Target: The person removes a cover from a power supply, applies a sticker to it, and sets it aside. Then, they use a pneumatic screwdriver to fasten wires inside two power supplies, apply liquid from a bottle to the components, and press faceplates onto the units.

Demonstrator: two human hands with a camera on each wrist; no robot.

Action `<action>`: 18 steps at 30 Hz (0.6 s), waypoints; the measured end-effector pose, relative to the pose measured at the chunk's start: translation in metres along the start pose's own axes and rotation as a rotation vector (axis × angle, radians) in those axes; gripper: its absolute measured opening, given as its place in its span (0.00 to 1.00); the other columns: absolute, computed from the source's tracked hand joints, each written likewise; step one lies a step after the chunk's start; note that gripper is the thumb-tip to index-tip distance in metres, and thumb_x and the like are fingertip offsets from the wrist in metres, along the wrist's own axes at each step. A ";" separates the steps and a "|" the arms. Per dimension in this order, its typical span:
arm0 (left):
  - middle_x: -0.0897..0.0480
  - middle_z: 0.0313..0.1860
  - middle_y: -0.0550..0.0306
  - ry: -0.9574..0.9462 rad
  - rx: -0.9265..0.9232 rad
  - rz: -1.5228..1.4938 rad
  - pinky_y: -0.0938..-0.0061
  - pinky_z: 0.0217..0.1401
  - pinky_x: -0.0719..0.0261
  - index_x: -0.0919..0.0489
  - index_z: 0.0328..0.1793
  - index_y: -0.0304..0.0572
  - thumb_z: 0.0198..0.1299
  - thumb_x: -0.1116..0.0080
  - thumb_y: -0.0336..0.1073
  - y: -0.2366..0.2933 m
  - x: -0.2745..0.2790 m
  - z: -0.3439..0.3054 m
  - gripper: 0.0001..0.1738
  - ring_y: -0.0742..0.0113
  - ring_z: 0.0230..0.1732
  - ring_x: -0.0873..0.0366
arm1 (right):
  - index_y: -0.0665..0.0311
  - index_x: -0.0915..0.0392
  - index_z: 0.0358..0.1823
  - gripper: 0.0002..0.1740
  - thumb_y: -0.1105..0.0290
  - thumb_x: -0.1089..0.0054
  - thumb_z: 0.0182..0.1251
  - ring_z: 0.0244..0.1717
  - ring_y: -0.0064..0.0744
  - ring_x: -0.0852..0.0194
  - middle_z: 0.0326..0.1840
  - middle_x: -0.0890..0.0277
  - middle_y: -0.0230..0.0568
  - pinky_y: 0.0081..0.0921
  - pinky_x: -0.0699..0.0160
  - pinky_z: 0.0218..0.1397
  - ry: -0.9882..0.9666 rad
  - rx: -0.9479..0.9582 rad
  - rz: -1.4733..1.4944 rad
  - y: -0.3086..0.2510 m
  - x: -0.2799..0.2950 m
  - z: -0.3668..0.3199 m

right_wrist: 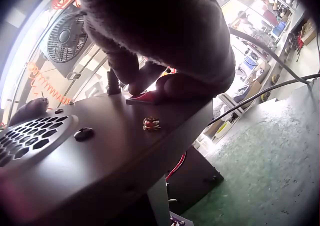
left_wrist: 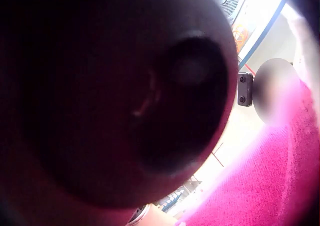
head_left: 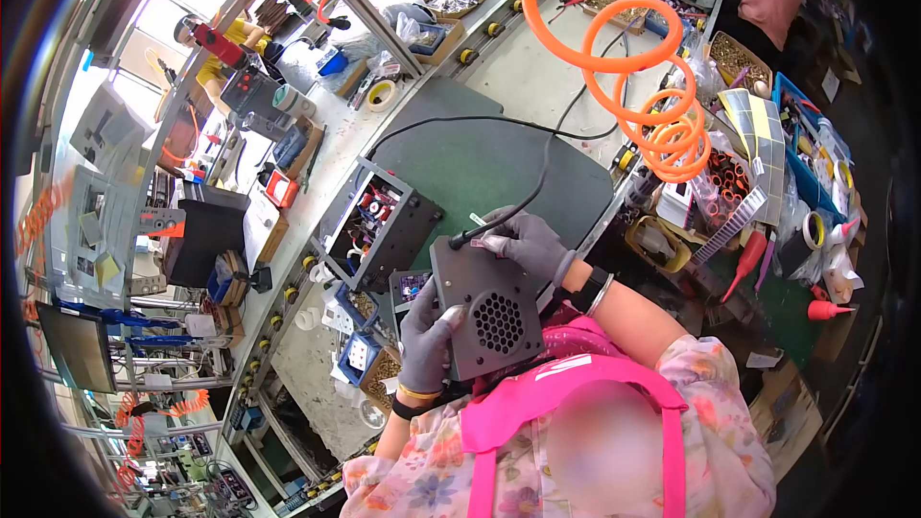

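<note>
A dark grey metal case [head_left: 451, 293] with a round honeycomb vent [head_left: 499, 324] stands tilted before the person's chest. The gloved left hand [head_left: 425, 345] grips its left side, thumb on the panel. At the upper edge, the gloved right hand [head_left: 526, 245] has bent fingers close beside the black power cord [head_left: 499, 219]. In the right wrist view its fingertips come together low on the panel over a small flat reddish piece [right_wrist: 142, 97]; I cannot tell what that is. A small brass-coloured fitting [right_wrist: 151, 124] sits on the panel nearby. Dark blur fills most of the left wrist view.
A second open case [head_left: 384, 221] with components inside stands on the green mat [head_left: 537, 163]. Blue parts bins [head_left: 357, 353] lie left of the hands. An orange coiled hose [head_left: 672, 125] hangs overhead at right, above a red-handled tool [head_left: 748, 264] and piled supplies.
</note>
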State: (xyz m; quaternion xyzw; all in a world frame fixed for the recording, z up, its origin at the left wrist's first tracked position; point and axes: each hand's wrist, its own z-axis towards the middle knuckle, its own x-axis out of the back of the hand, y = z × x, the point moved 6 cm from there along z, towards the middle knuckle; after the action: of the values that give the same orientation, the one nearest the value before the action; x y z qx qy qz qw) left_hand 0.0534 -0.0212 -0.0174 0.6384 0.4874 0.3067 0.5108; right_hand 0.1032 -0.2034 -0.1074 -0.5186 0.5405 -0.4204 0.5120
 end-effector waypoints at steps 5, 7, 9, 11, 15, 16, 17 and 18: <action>0.23 0.54 0.50 -0.005 0.001 -0.012 0.75 0.54 0.25 0.41 0.71 0.29 0.54 0.43 0.30 -0.003 -0.001 0.002 0.38 0.68 0.51 0.23 | 0.69 0.28 0.52 0.22 0.66 0.38 0.60 0.33 0.19 0.26 0.33 0.24 0.34 0.19 0.24 0.38 0.006 0.016 -0.001 -0.021 0.001 -0.004; 0.23 0.54 0.50 -0.005 0.007 -0.021 0.75 0.55 0.25 0.41 0.71 0.29 0.54 0.44 0.30 -0.001 -0.002 0.001 0.38 0.68 0.51 0.23 | 0.70 0.27 0.51 0.21 0.65 0.37 0.60 0.33 0.19 0.26 0.33 0.24 0.35 0.19 0.24 0.37 0.008 0.005 -0.035 -0.021 0.001 -0.002; 0.23 0.54 0.50 -0.009 0.010 -0.028 0.75 0.55 0.25 0.41 0.71 0.28 0.54 0.44 0.30 0.000 -0.004 0.001 0.38 0.68 0.51 0.23 | 0.69 0.25 0.47 0.17 0.66 0.38 0.60 0.31 0.19 0.27 0.31 0.23 0.34 0.20 0.25 0.35 0.035 0.011 -0.047 -0.020 0.001 -0.003; 0.23 0.54 0.50 -0.014 0.010 -0.031 0.75 0.56 0.26 0.41 0.71 0.28 0.54 0.43 0.30 0.001 -0.005 0.001 0.38 0.68 0.52 0.23 | 0.66 0.20 0.41 0.11 0.67 0.38 0.61 0.28 0.19 0.28 0.27 0.21 0.33 0.20 0.27 0.33 0.086 0.035 -0.034 -0.018 0.002 -0.003; 0.24 0.55 0.49 -0.034 0.012 -0.023 0.76 0.56 0.26 0.41 0.71 0.28 0.54 0.43 0.31 0.001 -0.006 0.001 0.38 0.68 0.52 0.24 | 0.66 0.20 0.39 0.11 0.66 0.39 0.60 0.28 0.19 0.27 0.28 0.21 0.35 0.21 0.27 0.34 0.088 0.014 -0.069 -0.018 0.003 -0.004; 0.24 0.55 0.49 -0.036 0.011 -0.023 0.76 0.56 0.26 0.41 0.71 0.28 0.54 0.43 0.31 0.001 -0.006 0.001 0.38 0.68 0.52 0.24 | 0.66 0.20 0.39 0.12 0.65 0.39 0.60 0.28 0.20 0.27 0.28 0.21 0.36 0.22 0.27 0.35 0.085 0.014 -0.083 -0.017 0.003 -0.003; 0.24 0.55 0.49 -0.039 0.008 -0.023 0.76 0.56 0.26 0.42 0.71 0.28 0.54 0.43 0.31 0.002 -0.006 0.001 0.38 0.68 0.52 0.24 | 0.67 0.20 0.39 0.12 0.65 0.38 0.60 0.29 0.21 0.26 0.28 0.20 0.37 0.23 0.27 0.35 0.082 0.013 -0.098 -0.015 0.003 -0.002; 0.24 0.55 0.49 -0.037 0.011 -0.027 0.76 0.55 0.26 0.42 0.71 0.28 0.54 0.43 0.31 0.002 -0.007 0.001 0.38 0.68 0.52 0.24 | 0.67 0.20 0.39 0.13 0.64 0.38 0.59 0.29 0.22 0.26 0.29 0.20 0.38 0.24 0.26 0.36 0.088 0.035 -0.110 -0.015 0.004 -0.001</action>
State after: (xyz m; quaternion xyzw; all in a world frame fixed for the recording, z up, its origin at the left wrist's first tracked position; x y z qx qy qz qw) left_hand 0.0527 -0.0279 -0.0152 0.6400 0.4880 0.2853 0.5205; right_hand 0.1041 -0.2088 -0.0934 -0.5194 0.5257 -0.4798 0.4729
